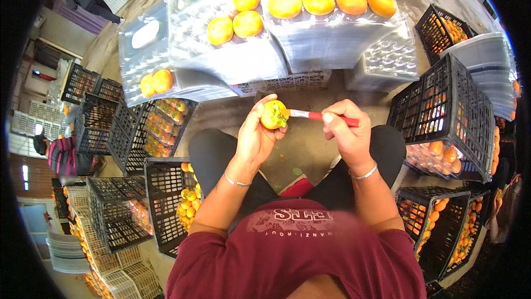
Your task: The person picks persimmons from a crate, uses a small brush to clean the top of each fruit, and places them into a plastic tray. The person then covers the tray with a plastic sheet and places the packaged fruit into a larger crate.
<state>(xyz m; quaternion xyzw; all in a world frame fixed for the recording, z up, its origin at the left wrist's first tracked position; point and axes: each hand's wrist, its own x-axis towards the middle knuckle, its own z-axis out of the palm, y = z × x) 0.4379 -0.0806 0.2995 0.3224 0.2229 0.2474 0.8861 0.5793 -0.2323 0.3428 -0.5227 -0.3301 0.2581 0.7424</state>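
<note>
Between my knees, at the centre of the head view, my left hand (258, 133) holds a yellow-green persimmon (271, 115) with its leafy calyx turned towards the right. My right hand (347, 131) grips a red-handled brush (315, 115), whose light ferrule points left and whose tip meets the calyx. Past my hands, orange persimmons (284, 3) rest in the pockets of stacked clear plastic trays (332, 39). Two more persimmons (162, 81) lie at the near left corner of the trays.
Black plastic crates of persimmons stand at the left (166, 199) and right (439, 104). Beyond the left crates a person in a striped top (68, 156) bends down; another in dark clothes (89, 0) is at the far upper left. Pale crates (120, 282) stand lower left.
</note>
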